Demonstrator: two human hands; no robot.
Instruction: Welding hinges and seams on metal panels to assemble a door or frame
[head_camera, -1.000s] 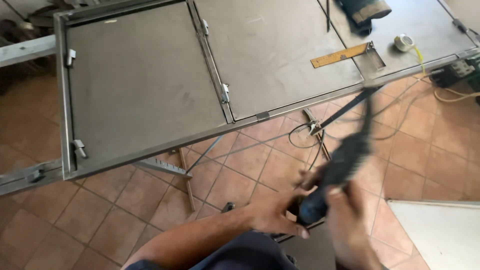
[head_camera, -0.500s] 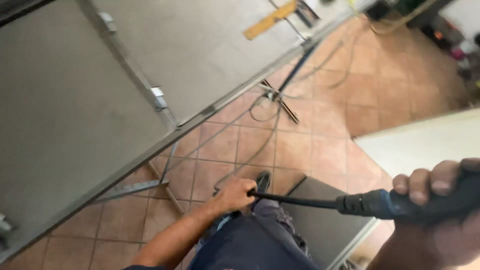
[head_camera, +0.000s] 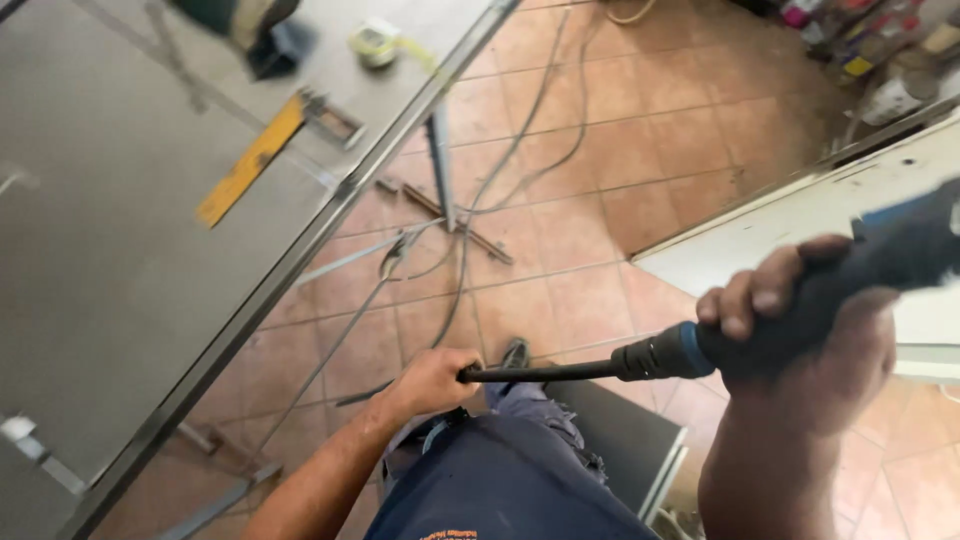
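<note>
Beside a grey steel door panel (head_camera: 120, 260) lying flat over the tiled floor (head_camera: 620, 170), the right hand (head_camera: 800, 330) is clenching a black power tool handle (head_camera: 850, 285), while the left hand (head_camera: 432, 380), lower and nearer the body, is gripping its black cord (head_camera: 545, 373), running level between them.

Black power tool (head_camera: 850, 285) with a blue collar at the base of its handle, held up in the air at the right, tilted, blurred at its far end (kind of tool not clear). Black cord (head_camera: 545, 373) running out of the collar, stretched nearly level and taut toward the left, well above the tiled floor.
</note>
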